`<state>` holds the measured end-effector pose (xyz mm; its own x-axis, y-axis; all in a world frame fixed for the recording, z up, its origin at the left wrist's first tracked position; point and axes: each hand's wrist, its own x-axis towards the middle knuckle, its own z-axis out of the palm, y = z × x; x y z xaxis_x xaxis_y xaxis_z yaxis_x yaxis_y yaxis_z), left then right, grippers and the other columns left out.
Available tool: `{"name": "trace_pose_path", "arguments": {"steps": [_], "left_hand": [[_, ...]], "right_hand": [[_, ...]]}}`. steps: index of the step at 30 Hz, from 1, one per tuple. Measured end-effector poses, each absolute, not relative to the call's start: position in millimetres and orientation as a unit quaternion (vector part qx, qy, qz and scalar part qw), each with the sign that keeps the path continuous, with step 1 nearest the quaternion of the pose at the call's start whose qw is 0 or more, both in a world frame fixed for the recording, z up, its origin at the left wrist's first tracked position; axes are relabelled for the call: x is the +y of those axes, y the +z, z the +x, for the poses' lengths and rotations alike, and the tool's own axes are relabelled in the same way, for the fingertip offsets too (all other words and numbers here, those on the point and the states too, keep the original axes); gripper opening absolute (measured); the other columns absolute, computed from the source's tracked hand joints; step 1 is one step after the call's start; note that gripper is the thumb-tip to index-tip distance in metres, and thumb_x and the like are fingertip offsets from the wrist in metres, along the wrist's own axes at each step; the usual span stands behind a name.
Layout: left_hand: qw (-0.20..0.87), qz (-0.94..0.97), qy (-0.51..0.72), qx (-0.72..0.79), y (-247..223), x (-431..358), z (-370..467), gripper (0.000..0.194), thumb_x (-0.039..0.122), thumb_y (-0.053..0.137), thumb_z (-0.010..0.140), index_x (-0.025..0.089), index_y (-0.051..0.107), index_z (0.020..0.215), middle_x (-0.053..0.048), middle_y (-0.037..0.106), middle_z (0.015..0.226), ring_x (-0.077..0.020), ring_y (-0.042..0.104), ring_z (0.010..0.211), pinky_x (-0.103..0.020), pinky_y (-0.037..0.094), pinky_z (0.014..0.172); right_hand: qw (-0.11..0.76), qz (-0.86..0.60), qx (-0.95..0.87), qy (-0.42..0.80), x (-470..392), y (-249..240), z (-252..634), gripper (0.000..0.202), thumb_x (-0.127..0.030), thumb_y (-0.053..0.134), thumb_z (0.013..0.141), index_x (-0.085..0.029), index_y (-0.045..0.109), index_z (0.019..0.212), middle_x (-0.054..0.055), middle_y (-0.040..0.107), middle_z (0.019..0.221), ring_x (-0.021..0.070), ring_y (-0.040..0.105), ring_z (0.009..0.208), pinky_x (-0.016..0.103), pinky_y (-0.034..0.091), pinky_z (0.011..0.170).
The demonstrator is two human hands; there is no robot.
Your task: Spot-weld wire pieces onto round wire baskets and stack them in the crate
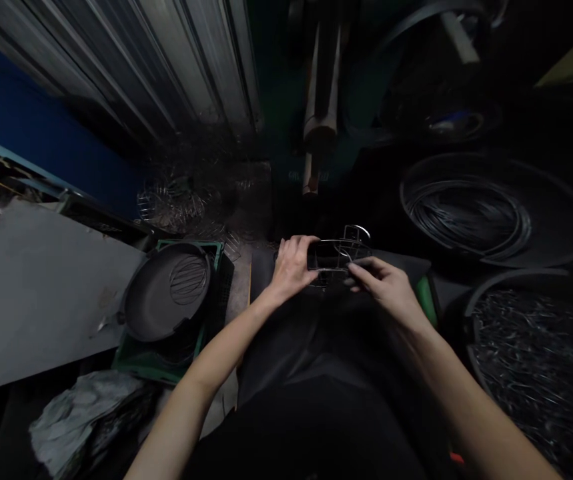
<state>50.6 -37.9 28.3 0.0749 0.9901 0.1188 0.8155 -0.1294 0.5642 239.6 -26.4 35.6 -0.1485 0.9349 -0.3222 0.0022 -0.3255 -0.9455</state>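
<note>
Centre of frame: your left hand (293, 263) grips the wire rack (332, 269); steady it while your right hand (383, 283) pinches a curved wire (345, 253).

Frame centre: left hand (293, 263) grips a wire rack (333, 269); right hand (381, 281) pinches a curved wire (343, 253). A wire coil (426, 215) lies at right.

The left hand (293, 263) hides part of the wire frame (337, 269); the fingers (361, 274) of the right hand (393, 292) blur. The right edge cuts off the metal pieces (536, 367).
</note>
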Motion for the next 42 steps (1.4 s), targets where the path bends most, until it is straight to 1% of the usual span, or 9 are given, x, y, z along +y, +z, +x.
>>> {"name": "trace_pose_path", "arguments": {"steps": [4, 7, 10, 12, 14, 20, 27, 35, 42], "left_hand": [[0.13, 0.733, 0.233, 0.625, 29, -36, 47, 0.053, 0.017, 0.065, 0.071, 0.02, 0.044, 0.119, -0.008, 0.054, 0.117, -0.0254, 0.05, 0.113, -0.052, 0.029, 0.11], [0.098, 0.738, 0.238, 0.623, 30, -32, 42, 0.053, 0.018, 0.065, 0.071, 0.021, 0.044, 0.12, -0.008, 0.053, 0.118, -0.0251, 0.05, 0.113, -0.051, 0.029, 0.11], [0.091, 0.735, 0.248, 0.625, 31, -27, 38, 0.051, 0.019, 0.065, 0.072, 0.021, 0.046, 0.119, -0.008, 0.054, 0.116, -0.0248, 0.051, 0.11, -0.047, 0.033, 0.107], [0.099, 0.73, 0.257, 0.626, 32, -24, 35, 0.051, 0.019, 0.065, 0.071, 0.021, 0.046, 0.118, -0.008, 0.055, 0.114, -0.0245, 0.052, 0.109, -0.043, 0.037, 0.104], [0.104, 0.727, 0.267, 0.624, 32, -21, 33, 0.051, 0.018, 0.065, 0.071, 0.021, 0.047, 0.118, -0.008, 0.055, 0.114, -0.0243, 0.052, 0.109, -0.042, 0.038, 0.102], [0.073, 0.723, 0.298, 0.619, 28, -12, 26, 0.053, 0.019, 0.066, 0.07, 0.02, 0.048, 0.119, -0.008, 0.053, 0.115, -0.024, 0.051, 0.111, -0.041, 0.041, 0.1], [0.017, 0.723, 0.322, 0.611, 23, -1, 17, 0.055, 0.019, 0.068, 0.069, 0.02, 0.048, 0.12, -0.009, 0.053, 0.116, -0.0244, 0.052, 0.111, -0.044, 0.041, 0.1], [-0.02, 0.721, 0.339, 0.604, 18, 10, 13, 0.054, 0.019, 0.068, 0.07, 0.02, 0.048, 0.12, -0.009, 0.054, 0.114, -0.0245, 0.053, 0.11, -0.048, 0.037, 0.105], [-0.041, 0.718, 0.36, 0.594, 16, 21, 12, 0.053, 0.019, 0.068, 0.07, 0.02, 0.047, 0.119, -0.008, 0.055, 0.11, -0.024, 0.055, 0.106, -0.048, 0.04, 0.102]], "right_hand": [[0.384, -0.523, -0.438, 0.622, -3, 32, 211, 0.049, -0.055, 0.082, 0.05, -0.015, 0.065, 0.073, 0.003, 0.064, 0.061, 0.0155, 0.062, 0.056, 0.024, 0.05, 0.048], [0.397, -0.519, -0.485, 0.582, 2, 23, 204, 0.043, -0.053, 0.077, 0.061, -0.017, 0.067, 0.08, 0.002, 0.065, 0.066, 0.015, 0.061, 0.057, 0.026, 0.049, 0.05], [0.398, -0.538, -0.56, 0.489, -1, 20, 201, 0.032, -0.048, 0.07, 0.072, -0.019, 0.07, 0.086, 0.002, 0.069, 0.079, 0.0163, 0.063, 0.068, 0.029, 0.05, 0.063], [0.388, -0.55, -0.599, 0.434, -3, 20, 199, 0.027, -0.045, 0.066, 0.077, -0.02, 0.071, 0.087, 0.003, 0.07, 0.084, 0.0178, 0.064, 0.076, 0.031, 0.049, 0.071], [0.382, -0.552, -0.619, 0.407, -2, 20, 197, 0.026, -0.044, 0.065, 0.078, -0.02, 0.071, 0.087, 0.002, 0.07, 0.085, 0.0183, 0.064, 0.078, 0.031, 0.048, 0.073], [0.427, -0.509, -0.65, 0.369, 5, 16, 189, 0.024, -0.042, 0.063, 0.082, -0.02, 0.071, 0.089, 0.001, 0.071, 0.085, 0.0165, 0.065, 0.077, 0.027, 0.049, 0.071], [0.464, -0.465, -0.684, 0.317, 19, 10, 180, 0.018, -0.036, 0.062, 0.084, -0.021, 0.071, 0.09, 0.0, 0.07, 0.084, 0.0155, 0.065, 0.076, 0.026, 0.05, 0.072], [0.488, -0.444, -0.69, 0.297, 34, 5, 172, 0.017, -0.034, 0.062, 0.085, -0.02, 0.07, 0.09, 0.001, 0.07, 0.084, 0.0155, 0.066, 0.075, 0.026, 0.052, 0.072], [0.503, -0.426, -0.69, 0.298, 45, -1, 172, 0.015, -0.031, 0.063, 0.084, -0.019, 0.07, 0.092, 0.002, 0.07, 0.085, 0.0155, 0.066, 0.077, 0.027, 0.052, 0.074]]}}
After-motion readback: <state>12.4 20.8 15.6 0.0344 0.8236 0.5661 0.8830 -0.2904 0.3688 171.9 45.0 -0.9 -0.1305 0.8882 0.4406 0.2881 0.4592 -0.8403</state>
